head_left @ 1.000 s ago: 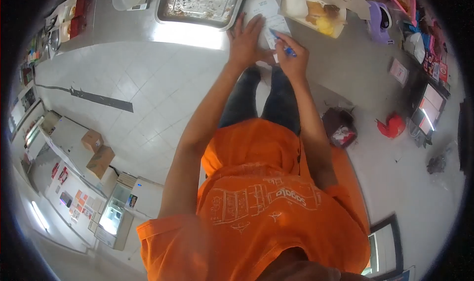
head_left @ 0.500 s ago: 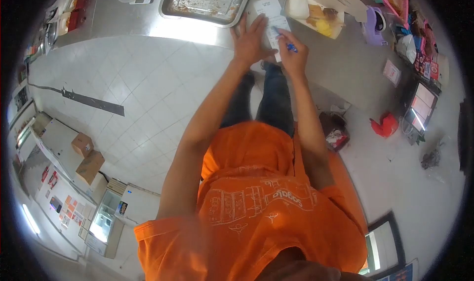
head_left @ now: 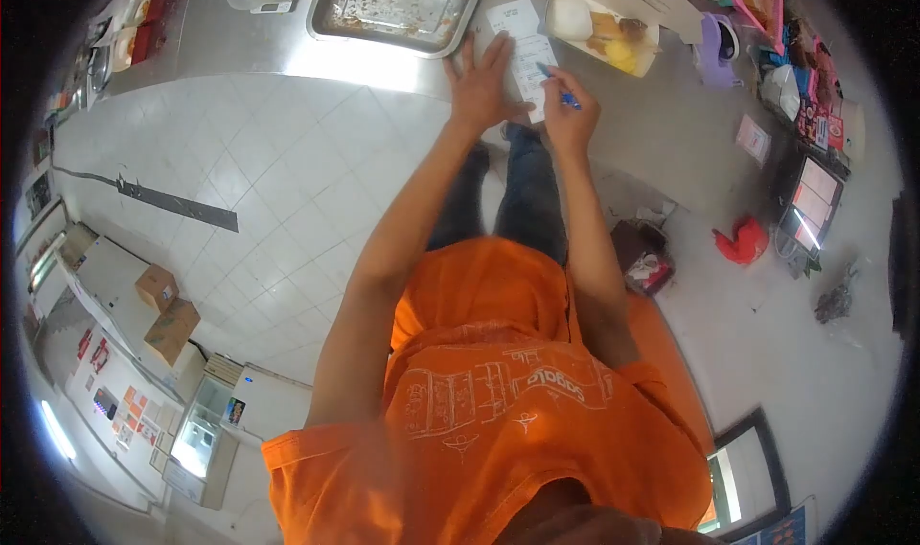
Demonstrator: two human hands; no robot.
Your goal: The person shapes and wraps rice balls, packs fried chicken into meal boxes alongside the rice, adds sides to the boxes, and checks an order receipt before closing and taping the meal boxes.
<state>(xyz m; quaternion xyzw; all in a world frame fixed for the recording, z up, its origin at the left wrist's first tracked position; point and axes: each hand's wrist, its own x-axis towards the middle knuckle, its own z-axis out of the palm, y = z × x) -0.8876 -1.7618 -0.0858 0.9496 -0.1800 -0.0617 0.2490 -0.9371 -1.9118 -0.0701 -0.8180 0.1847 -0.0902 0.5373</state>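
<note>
A white printed receipt (head_left: 522,42) lies on the steel counter, with rows of print and writing on it. My left hand (head_left: 479,87) rests palm down with fingers spread, its fingertips and thumb at the paper's left edge. In my right hand (head_left: 573,116) is a blue pen (head_left: 571,100), gripped between thumb and fingers, its tip end over the receipt's right side. Whether the tip touches the paper I cannot tell.
A greasy metal tray (head_left: 393,9) sits left of the receipt. To the right, an open food box (head_left: 652,56) holds food items. Beyond it are a purple holder (head_left: 719,52), a pink basket (head_left: 757,13) and a tablet screen (head_left: 815,200). The steel counter (head_left: 661,128) runs across the top.
My right hand and the pen have shifted slightly down the receipt. My left hand stays spread in nearly the same place.
</note>
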